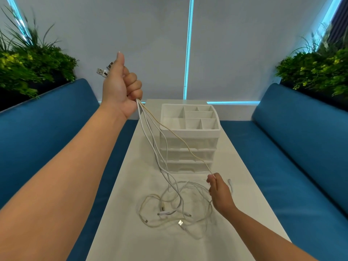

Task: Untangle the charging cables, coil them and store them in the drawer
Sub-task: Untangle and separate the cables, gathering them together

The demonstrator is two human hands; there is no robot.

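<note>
I see cables (150,140) running steeply down to counter (235,185); left hand (120,87) raised, fisted round them; right hand (219,191) apparently pinches yellowish cable (188,146).

No readable text, label, brand, number or sign anywhere: none on the white drawer organiser (189,140), none on the cables (169,200) lying in front of that organiser, none on the USB plugs (104,70) up and left of it.

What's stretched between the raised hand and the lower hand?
In the head view, one yellowish cable runs from the left hand to the right hand, crossing the drawer organizer.
</note>
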